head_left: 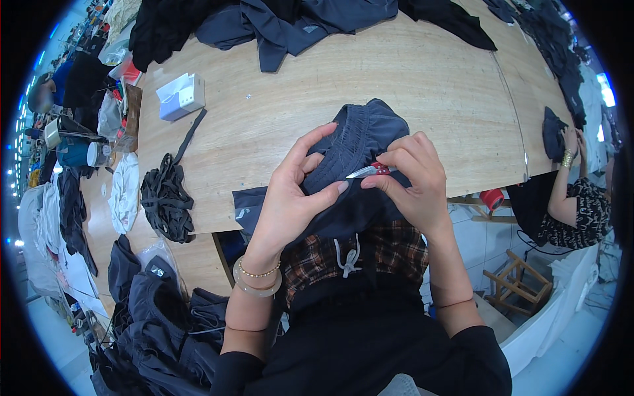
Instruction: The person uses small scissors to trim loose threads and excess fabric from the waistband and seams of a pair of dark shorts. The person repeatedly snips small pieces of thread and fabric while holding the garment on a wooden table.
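Note:
A dark blue-grey garment (380,129) with a gathered elastic waistband is bunched up in front of me, over the table's near edge. My left hand (290,191) is closed on the waistband, thumb on the near side and fingers reaching over the top. In my right hand (419,175) is a small pair of thread snips (364,173) with red on the grip, pinched between thumb and fingers. The blades point left and lie against the waistband close to my left thumb. Whether they touch a thread is too small to tell.
On the wooden table (449,86) are a tissue box (181,96), a heap of black elastic strips (166,201) and dark garments (284,26) at the far side. More dark garments (158,317) pile up at lower left. A co-worker (578,204) handles dark cloth at right, near a wooden stool (518,284).

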